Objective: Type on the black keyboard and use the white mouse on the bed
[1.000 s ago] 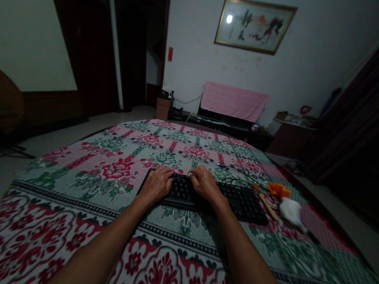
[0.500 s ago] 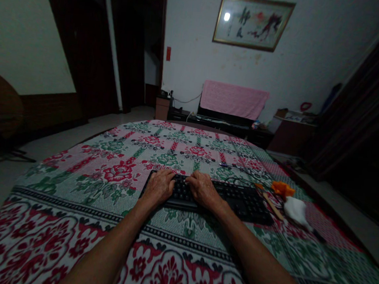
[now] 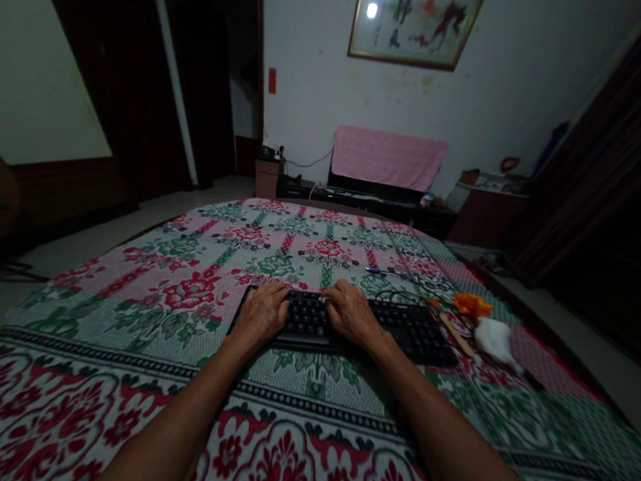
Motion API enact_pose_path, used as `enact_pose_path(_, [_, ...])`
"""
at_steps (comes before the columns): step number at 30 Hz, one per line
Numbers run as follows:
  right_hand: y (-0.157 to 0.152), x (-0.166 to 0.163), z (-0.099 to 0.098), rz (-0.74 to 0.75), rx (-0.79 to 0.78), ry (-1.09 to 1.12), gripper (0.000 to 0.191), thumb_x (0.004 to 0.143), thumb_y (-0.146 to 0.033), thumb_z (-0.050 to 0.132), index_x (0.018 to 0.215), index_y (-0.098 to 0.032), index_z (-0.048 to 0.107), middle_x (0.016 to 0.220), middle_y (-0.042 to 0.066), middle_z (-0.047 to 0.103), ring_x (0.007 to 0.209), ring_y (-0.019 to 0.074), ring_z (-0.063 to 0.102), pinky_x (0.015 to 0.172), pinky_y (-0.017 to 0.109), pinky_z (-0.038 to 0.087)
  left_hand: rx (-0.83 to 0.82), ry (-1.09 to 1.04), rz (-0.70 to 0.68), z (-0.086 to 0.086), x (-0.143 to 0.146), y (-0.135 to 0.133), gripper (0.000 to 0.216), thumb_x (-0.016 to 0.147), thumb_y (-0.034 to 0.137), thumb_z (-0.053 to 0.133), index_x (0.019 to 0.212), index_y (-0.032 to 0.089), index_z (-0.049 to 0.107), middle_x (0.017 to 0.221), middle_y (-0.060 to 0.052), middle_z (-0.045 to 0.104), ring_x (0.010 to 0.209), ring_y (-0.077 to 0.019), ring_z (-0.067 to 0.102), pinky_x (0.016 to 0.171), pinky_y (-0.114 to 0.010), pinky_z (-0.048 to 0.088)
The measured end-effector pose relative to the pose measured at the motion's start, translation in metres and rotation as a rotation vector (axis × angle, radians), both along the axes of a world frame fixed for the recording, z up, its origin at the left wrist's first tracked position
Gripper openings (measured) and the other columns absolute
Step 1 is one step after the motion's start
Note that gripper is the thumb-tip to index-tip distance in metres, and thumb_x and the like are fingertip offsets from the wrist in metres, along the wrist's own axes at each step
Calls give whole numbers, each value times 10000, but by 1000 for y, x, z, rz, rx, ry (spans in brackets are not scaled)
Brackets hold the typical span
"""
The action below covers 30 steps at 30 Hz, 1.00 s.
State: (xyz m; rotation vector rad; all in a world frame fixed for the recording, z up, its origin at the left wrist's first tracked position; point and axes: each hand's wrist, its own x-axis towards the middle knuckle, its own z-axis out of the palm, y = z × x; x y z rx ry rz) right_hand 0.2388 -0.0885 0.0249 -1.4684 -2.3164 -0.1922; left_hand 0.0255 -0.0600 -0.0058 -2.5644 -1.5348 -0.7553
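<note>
A black computer keyboard (image 3: 305, 321) lies flat on the flowered cloth in front of me, its cable running off behind its right half. My left hand (image 3: 262, 312) rests over its left end, palm down, fingers stretched forward across the keys. Bent over the middle keys is my right hand (image 3: 351, 312), thumb and fingertips drawn together. A tiny pale spot shows at those fingertips, too small to name. The keys under both hands are hidden.
Right of the keyboard lie a flat wooden stick (image 3: 456, 335), an orange cloth (image 3: 472, 305) and a white bundle with a dark handle (image 3: 494, 339). The patterned cloth (image 3: 178, 333) covers the wide surface. Beyond stands a low cabinet with a pink towel (image 3: 389, 157) above it.
My right hand has shifted to the right along the keyboard, uncovering more middle keys. The left hand stays on the left end. The view has tilted down and turned slightly right.
</note>
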Motion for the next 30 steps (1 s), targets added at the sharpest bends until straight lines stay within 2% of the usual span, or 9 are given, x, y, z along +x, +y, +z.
enact_pose_path(5, [-1, -9, -1, 61, 7, -34, 247, 900, -158, 425, 1028, -173, 636, 972, 81, 550, 915, 184, 473, 801, 293, 324, -12, 4, -1, 1, 0, 1, 307, 884, 261, 430, 1106, 194, 631, 1230, -73, 612, 1161, -220, 526, 1014, -372, 395])
enact_pose_path(11, [-4, -7, 3, -45, -43, -46, 214, 847, -141, 456, 936, -149, 651, 897, 81, 549, 854, 189, 480, 788, 300, 339, -4, -21, -4, -1, 0, 1, 306, 878, 253, 437, 1100, 191, 638, 1242, -90, 606, 1174, -230, 520, 1024, -399, 391])
enact_pose_path(18, [9, 11, -1, -112, 48, 113, 281, 864, -122, 443, 1064, -163, 635, 969, 86, 544, 899, 187, 486, 813, 300, 359, 9, -14, -5, -1, 0, 0, 289, 876, 248, 433, 1064, 201, 647, 1220, -80, 616, 1160, -226, 528, 1022, -393, 392])
enact_pose_path(24, [15, 8, -6, -116, -11, 16, 265, 916, -187, 425, 1066, -203, 643, 1014, 82, 549, 917, 188, 485, 784, 295, 336, 12, -1, 1, 1, 1, -1, 285, 878, 245, 425, 1054, 200, 645, 1203, -79, 624, 1155, -226, 531, 1013, -389, 398])
enact_pose_path(30, [12, 0, 3, -163, -76, -78, 278, 921, -188, 404, 1046, -207, 651, 1000, 93, 560, 915, 204, 487, 762, 303, 321, 6, -26, -10, 1, 0, -1, 284, 869, 238, 441, 1059, 204, 649, 1206, -79, 622, 1150, -225, 533, 1019, -400, 400])
